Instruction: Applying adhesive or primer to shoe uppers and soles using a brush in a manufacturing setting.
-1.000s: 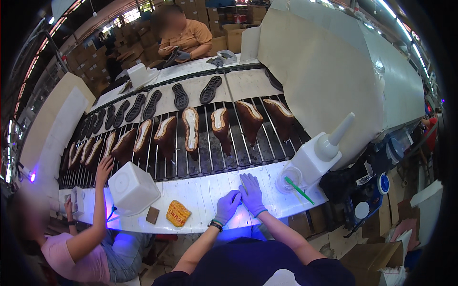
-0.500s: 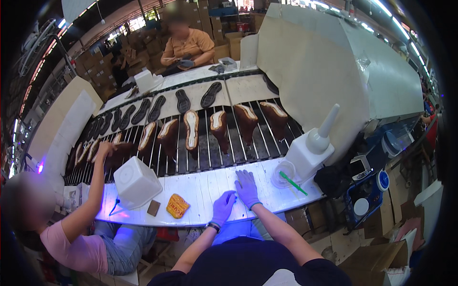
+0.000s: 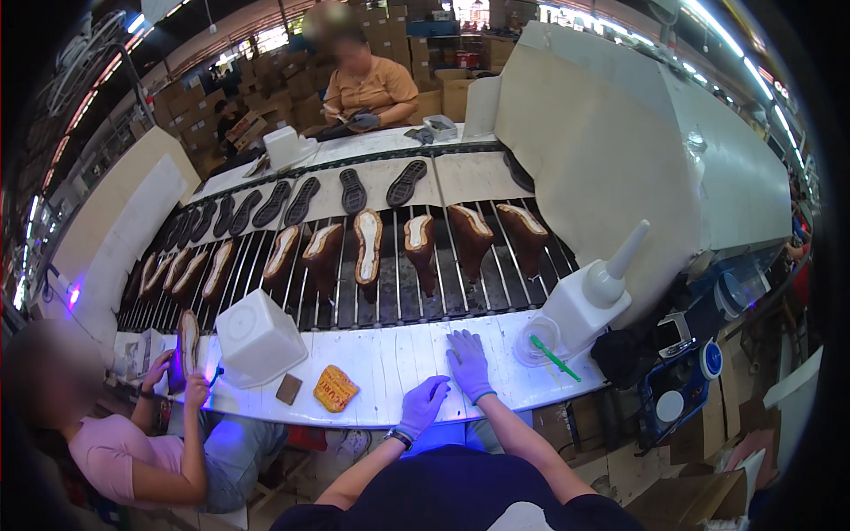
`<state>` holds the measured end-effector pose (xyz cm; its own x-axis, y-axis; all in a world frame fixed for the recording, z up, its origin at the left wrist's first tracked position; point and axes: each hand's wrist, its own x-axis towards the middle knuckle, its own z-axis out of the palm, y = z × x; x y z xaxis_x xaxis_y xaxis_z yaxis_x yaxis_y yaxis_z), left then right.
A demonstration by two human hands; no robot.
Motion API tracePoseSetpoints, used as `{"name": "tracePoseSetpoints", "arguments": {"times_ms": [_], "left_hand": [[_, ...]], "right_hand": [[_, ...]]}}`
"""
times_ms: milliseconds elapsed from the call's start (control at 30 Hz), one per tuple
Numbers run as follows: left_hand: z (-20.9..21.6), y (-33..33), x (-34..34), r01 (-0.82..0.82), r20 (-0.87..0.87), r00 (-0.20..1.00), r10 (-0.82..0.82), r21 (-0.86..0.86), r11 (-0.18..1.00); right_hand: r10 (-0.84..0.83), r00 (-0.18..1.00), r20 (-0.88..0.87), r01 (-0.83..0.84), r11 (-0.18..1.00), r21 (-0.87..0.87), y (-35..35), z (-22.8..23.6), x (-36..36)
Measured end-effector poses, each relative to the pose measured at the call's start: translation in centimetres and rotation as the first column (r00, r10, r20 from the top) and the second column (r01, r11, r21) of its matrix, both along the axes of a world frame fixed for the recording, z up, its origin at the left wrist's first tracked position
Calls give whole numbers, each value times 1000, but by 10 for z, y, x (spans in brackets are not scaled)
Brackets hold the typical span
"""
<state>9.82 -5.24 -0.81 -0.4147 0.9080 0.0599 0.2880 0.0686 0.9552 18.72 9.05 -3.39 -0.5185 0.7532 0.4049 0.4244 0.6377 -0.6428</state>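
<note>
Both my hands wear thin, purple-looking gloves and hold nothing. My right hand (image 3: 469, 365) lies flat on the white worktable (image 3: 398, 350) with its fingers spread. By the table's front edge is my left hand (image 3: 425, 405), palm down, fingers stretched out and resting lightly. Ahead of them, brown shoe uppers (image 3: 367, 248) stand bottom up in a row on the conveyor's metal rods (image 3: 345, 305), pale along their undersides. Beyond that row, black shoe soles (image 3: 352, 190) lie on a pale strip. A white squeeze bottle (image 3: 584, 305) with a long nozzle stands right of my right hand.
A clear cup (image 3: 537, 343) with a green-handled brush (image 3: 558, 359) sits by the bottle. Leftward are a yellow packet (image 3: 336, 389), a brown block (image 3: 289, 389) and a white container (image 3: 258, 338). A co-worker (image 3: 133, 451) at left holds an upper and a blue-handled brush; another person (image 3: 372, 93) works across the conveyor.
The co-worker at left has drawn an arm back from the conveyor and now holds an upper over the table with a brush. My hands stay in place; the view has shifted slightly.
</note>
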Motion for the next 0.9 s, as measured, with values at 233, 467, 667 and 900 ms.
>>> {"name": "tracePoseSetpoints", "arguments": {"times_ms": [233,467,667,900], "left_hand": [[5,1,0,26,-30,999,-26,0,1000],[3,-1,1,20,-31,999,-21,-13,1000],[2,0,1,10,-5,1000,-10,-10,1000],[4,2,4,2,-31,1000,-3,-4,1000]], "right_hand": [[-2,1000,-18,2,1000,2,0,0,0],[3,1000,-20,-3,1000,27,0,1,1],[14,999,-38,-13,1000,20,0,3,1],[23,999,-28,-22,999,26,2,2,4]]}}
